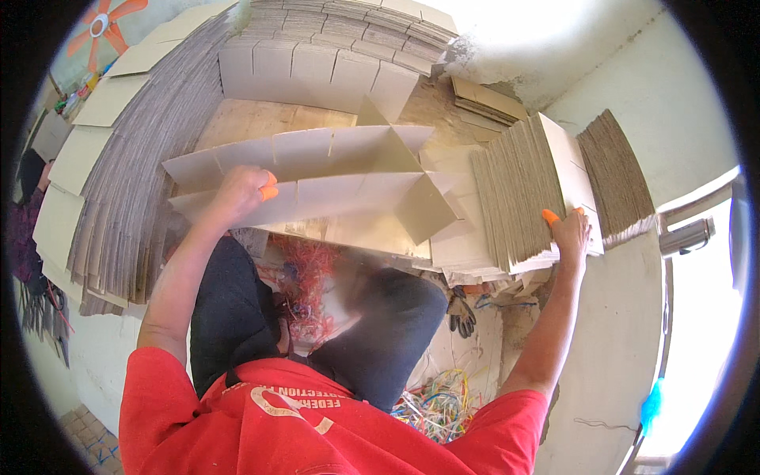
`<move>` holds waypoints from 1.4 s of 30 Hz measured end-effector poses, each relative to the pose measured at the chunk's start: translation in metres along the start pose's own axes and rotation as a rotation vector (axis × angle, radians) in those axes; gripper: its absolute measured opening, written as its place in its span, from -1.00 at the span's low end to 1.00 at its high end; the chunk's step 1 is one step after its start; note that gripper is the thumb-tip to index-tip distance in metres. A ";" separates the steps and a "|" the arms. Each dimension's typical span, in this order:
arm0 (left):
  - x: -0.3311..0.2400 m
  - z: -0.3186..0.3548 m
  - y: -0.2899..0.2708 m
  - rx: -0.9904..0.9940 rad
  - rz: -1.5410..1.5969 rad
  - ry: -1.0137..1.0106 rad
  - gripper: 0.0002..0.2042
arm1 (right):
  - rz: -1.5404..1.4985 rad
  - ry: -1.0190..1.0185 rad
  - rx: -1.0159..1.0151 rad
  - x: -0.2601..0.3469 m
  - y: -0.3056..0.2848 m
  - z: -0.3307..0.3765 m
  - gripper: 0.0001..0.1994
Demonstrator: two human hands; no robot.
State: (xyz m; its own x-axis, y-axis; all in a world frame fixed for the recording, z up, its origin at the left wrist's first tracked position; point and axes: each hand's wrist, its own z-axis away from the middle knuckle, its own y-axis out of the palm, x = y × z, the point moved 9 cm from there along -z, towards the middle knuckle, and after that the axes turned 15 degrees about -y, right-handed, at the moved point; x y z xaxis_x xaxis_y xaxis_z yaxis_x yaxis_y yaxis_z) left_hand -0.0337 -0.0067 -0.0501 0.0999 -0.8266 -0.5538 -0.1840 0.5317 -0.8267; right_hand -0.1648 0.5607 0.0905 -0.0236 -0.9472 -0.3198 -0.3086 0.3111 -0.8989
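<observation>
My left hand (244, 194), with orange covers on its fingertips, is closed on the upper edge of the nearer of two long slotted cardboard strips (332, 194). The farther long strip (309, 153) stands behind it. Toward their right end, a short cardboard cross piece (426, 207) is slotted across both strips. On the right, my right hand (571, 233), also with orange fingertip covers, grips the near edge of a pale cardboard piece (568, 170) at the right side of an upright stack (513, 194). How many pieces it holds cannot be made out.
Tall cardboard stacks rise at the left (150, 150) and the back (317, 71). Another upright stack (616, 178) leans at the far right. Below the wooden work board (253, 119) lie coloured strips (443, 404) and a glove (461, 313). An orange fan (99, 25) is at upper left.
</observation>
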 end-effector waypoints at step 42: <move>-0.012 -0.003 0.021 -0.110 0.045 0.106 -0.85 | -1.389 -0.564 0.020 0.247 -0.111 0.033 -0.26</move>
State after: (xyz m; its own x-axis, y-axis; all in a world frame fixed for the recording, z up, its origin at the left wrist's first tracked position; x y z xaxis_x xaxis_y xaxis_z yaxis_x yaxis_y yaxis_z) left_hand -0.0415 0.0142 -0.0604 -0.0137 -0.8204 -0.5717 -0.2929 0.5500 -0.7821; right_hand -0.1049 0.2950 0.1018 0.6308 -0.3289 0.7028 0.2363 -0.7813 -0.5778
